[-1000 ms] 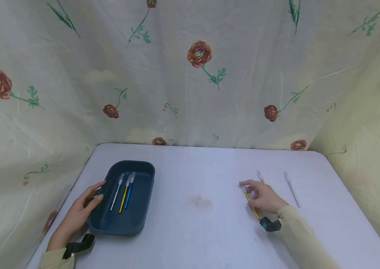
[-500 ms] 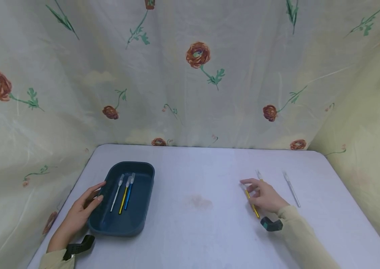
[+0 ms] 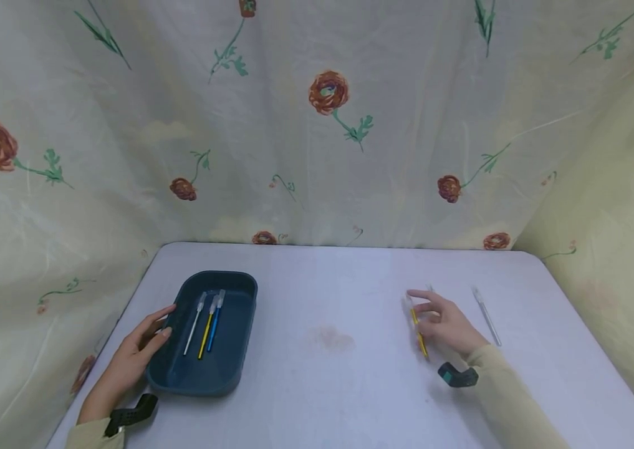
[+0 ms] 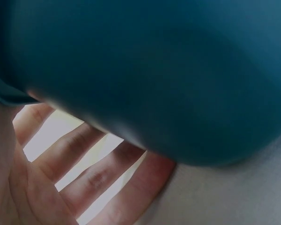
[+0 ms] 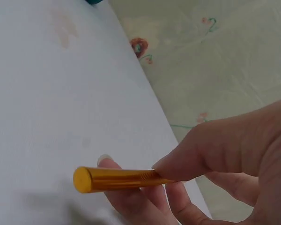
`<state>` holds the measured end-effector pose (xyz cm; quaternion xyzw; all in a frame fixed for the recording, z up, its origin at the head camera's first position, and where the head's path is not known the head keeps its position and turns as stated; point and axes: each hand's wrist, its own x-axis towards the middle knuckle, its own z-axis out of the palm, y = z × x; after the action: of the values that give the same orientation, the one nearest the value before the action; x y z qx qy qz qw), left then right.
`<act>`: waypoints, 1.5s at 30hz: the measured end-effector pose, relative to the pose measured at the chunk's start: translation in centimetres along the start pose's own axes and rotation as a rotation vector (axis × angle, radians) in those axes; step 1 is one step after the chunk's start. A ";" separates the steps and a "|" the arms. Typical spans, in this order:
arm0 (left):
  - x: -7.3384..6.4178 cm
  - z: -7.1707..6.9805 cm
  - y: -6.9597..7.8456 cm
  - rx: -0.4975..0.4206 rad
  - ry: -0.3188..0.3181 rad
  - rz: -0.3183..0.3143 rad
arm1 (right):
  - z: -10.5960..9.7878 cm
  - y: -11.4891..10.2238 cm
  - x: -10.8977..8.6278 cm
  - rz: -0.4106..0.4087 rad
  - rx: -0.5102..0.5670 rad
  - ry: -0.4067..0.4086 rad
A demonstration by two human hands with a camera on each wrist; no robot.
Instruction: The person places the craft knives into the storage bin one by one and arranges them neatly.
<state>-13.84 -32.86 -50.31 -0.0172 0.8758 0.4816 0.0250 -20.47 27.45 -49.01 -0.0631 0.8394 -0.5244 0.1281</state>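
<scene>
My right hand (image 3: 448,324) pinches a golden-yellow craft knife (image 3: 421,343) with a clear cap, between thumb and fingers. In the right wrist view the knife's round butt end (image 5: 83,180) points away from the hand, over the table. With the thumb at the rim and fingers along the outer wall, my left hand (image 3: 128,362) holds the side of a dark blue tray (image 3: 221,380). Inside the tray lie a silver craft knife (image 3: 193,327), a yellow one (image 3: 206,330) and a blue one (image 3: 214,325), all capped.
A silver craft knife (image 3: 487,317) lies on the white table (image 3: 317,399) to the right of my right hand. Behind that hand only the clear tip (image 3: 431,289) of another knife shows. A flowered curtain (image 3: 294,137) surrounds the table's back and sides.
The yellow craft knife has risen off the table in my right hand, shifting slightly away and turning more upright. My left hand and the tray have stayed put.
</scene>
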 end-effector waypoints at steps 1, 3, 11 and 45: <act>0.0 0.0 0.0 -0.001 0.000 -0.002 | 0.0 -0.1 -0.1 -0.004 0.019 -0.003; 0.0 0.0 0.1 -0.003 0.001 -0.005 | 0.1 -0.3 -0.1 -0.014 0.051 -0.010; 0.0 0.0 0.2 -0.015 -0.007 -0.020 | 0.5 -1.2 -0.3 -0.048 0.137 -0.035; 0.0 0.0 0.1 -0.027 -0.015 -0.027 | 4.4 -8.7 -0.4 -0.225 0.229 -0.027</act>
<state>-13.87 -32.80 -50.18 -0.0256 0.8687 0.4932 0.0379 -19.08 19.90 -43.04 -0.1486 0.7601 -0.6267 0.0861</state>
